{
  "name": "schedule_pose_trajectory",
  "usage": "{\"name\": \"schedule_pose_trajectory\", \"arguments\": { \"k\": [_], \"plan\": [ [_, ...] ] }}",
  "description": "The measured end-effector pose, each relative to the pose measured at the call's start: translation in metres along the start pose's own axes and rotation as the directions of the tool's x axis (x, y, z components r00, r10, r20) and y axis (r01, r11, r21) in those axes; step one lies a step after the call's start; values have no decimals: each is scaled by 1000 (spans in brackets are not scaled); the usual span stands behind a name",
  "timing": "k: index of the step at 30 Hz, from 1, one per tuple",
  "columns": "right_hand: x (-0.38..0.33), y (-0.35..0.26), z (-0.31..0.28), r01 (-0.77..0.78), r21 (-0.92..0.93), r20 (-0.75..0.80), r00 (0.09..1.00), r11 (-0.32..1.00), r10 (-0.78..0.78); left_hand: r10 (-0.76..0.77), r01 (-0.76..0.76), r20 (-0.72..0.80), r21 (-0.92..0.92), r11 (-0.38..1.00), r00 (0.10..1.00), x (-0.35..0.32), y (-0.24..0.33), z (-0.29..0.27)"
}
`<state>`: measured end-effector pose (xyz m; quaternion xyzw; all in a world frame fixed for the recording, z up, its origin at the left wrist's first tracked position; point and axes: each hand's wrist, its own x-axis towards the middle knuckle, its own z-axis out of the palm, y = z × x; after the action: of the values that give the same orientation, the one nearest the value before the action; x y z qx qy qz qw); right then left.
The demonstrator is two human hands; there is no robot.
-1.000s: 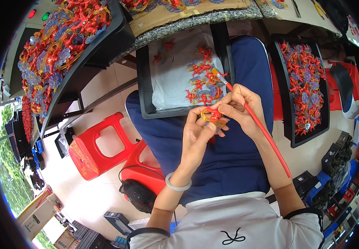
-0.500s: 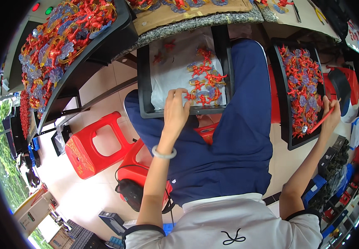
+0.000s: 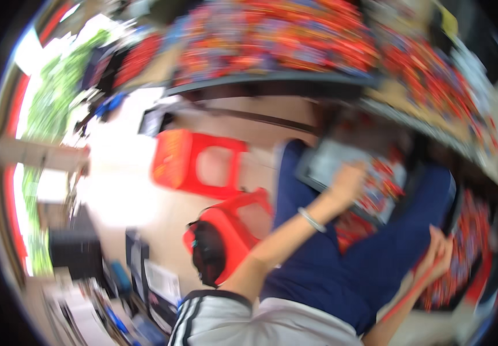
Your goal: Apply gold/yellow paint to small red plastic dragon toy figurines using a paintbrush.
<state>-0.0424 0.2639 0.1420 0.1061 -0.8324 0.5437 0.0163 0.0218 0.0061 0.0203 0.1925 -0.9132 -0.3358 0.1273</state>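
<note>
Motion blurs the whole picture. My left hand, a pale bangle on its wrist, is over the black tray on my lap. Its fingers are too smeared to read. Beside them, on the tray's white sheet, lie several small red, yellow and bluish figure-like pieces. To the right, my right hand is closed around a slim red stick. That stick slants down toward me along the forearm; its kind cannot be made out. This hand is close to another tray of red and bluish pieces.
A large dark bin of red and bluish pieces stands on the bench ahead. More pieces lie on the bench at the right. Red plastic stools stand on the floor at left, one with a black bag.
My view has swung to the left, so the lap tray and bin appear farther right. The red stick now points back toward me, and my right hand is nearer my knee.
</note>
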Motion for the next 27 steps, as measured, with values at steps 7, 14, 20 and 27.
{"name": "schedule_pose_trajectory", "arguments": {
  "k": [7, 14, 20, 27],
  "plan": [
    [-14, -29, 60, -189, 390, 527, 848, 901, -51, 402, -407, -119, -19, 913, 908, -55, 118, -88],
    [-15, -38, 60, -350, 538, 529, 848, 766, 16, -67, -133, -268, -662, 738, 961, -77, 138, -108],
    [-51, -55, 79, -169, 569, 352, 934, 804, -53, -121, 129, 127, -992, 10, 984, -102, 120, -59],
    [-59, -78, 79, 23, 462, 342, 917, 887, -202, -186, 80, 69, -995, 54, 980, -110, 118, -84]
  ]
}}
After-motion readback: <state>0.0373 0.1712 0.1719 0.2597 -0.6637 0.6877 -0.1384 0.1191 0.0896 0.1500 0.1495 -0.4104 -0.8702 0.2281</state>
